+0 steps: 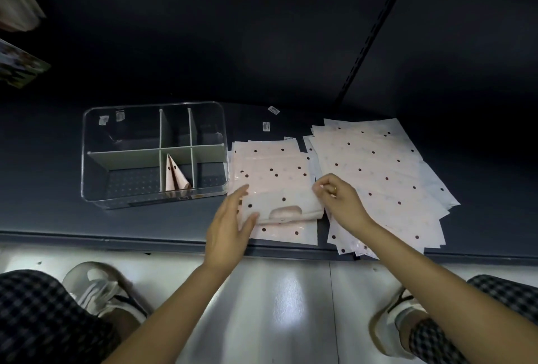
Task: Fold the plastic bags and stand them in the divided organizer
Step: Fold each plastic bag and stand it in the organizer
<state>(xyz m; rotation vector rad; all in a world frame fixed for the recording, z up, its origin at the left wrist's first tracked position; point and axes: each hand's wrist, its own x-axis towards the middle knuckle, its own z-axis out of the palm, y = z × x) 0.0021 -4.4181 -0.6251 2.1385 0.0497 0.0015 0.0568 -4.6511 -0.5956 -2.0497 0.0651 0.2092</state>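
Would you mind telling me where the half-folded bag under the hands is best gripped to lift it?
Probably pinch the half-folded bag at its right folded edge, where the right hand already holds it, coming from the right. There the layers are doubled; the near edge has the handle cutout and is likely floppier. The left hand can steady the left side.

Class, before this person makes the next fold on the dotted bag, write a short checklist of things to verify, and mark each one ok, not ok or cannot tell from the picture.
1. Left hand steadies the bag being folded with straight fingers: ok.
2. Right hand pinches the bag's right edge: ok.
3. First fold lies flat with its edges lined up: cannot tell.
4. Divided organizer stands within reach, to the left of the bags: ok.
5. A free compartment remains beside the folded bags already standing inside: ok.
6. Right-hand stack of unfolded bags sits fully on the shelf: not ok, its near corner overhangs the edge.
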